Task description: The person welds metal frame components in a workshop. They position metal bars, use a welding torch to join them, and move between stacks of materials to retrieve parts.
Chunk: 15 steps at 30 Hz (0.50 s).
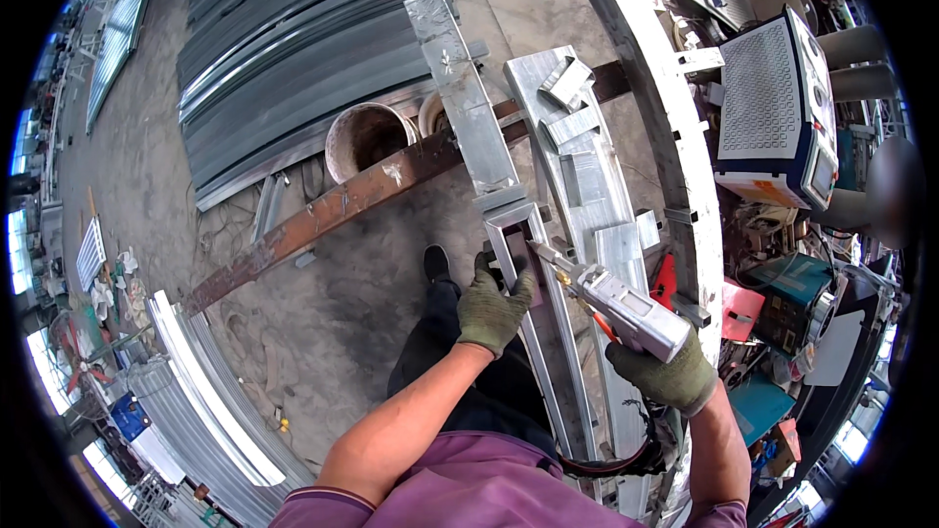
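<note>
My right hand (pixel 667 374), in a green work glove, is closed around a grey, boxy handheld welding gun (pixel 636 311). The gun's narrow nozzle points up and left, with its tip by the inner right wall of a galvanized metal channel (pixel 545 334). My left hand (pixel 492 311), gloved alike, grips the channel's left wall, its thumb reaching over the edge. Its fingertips are partly hidden beside the wall. Beyond the channel's end lies a flat metal beam (pixel 460 88). To the right, another long metal beam (pixel 592 191) carries several short cut box pieces (pixel 567 83).
A rusty steel beam (pixel 323 210) crosses under the workpieces, with a dirty bucket (pixel 367 142) behind it. Stacked metal profiles (pixel 303 59) cover the floor at far left. At right stand a long pale rail (pixel 690 186) and a white-and-blue machine (pixel 768 103). A cable (pixel 616 464) hangs near my waist.
</note>
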Motion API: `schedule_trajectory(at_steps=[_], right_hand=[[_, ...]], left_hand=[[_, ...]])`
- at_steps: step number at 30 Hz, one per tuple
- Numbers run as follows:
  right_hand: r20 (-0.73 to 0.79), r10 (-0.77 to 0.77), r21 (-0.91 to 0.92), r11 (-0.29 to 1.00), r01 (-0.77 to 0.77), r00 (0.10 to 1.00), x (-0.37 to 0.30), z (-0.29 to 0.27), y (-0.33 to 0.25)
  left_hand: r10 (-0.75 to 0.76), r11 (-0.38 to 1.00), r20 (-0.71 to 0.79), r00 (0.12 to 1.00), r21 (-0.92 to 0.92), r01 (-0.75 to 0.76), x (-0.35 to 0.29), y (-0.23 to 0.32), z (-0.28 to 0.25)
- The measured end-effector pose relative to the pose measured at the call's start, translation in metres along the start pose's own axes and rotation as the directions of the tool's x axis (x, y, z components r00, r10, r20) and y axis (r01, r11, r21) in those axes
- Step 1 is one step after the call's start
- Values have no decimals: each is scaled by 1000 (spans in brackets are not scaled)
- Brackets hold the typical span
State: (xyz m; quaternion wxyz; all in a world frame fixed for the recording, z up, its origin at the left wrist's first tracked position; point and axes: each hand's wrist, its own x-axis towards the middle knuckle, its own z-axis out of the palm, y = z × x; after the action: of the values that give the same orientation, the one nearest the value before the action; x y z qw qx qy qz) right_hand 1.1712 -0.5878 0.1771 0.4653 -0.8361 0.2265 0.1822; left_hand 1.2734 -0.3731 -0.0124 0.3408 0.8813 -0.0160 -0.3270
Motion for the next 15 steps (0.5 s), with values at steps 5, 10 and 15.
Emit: schedule_trajectory(at_steps=[5, 10, 15], right_hand=[[46, 39, -7, 999, -38, 998, 7, -3, 4], [100, 18, 0, 1000, -18, 995, 15, -7, 2], [139, 199, 78, 974, -211, 970, 25, -49, -26]], left_hand=[[33, 999, -15, 999, -29, -34, -5, 10, -8], [39, 993, -6, 999, -114, -39, -5, 13, -11], [30, 997, -16, 999, -69, -31, -6, 11, -7]])
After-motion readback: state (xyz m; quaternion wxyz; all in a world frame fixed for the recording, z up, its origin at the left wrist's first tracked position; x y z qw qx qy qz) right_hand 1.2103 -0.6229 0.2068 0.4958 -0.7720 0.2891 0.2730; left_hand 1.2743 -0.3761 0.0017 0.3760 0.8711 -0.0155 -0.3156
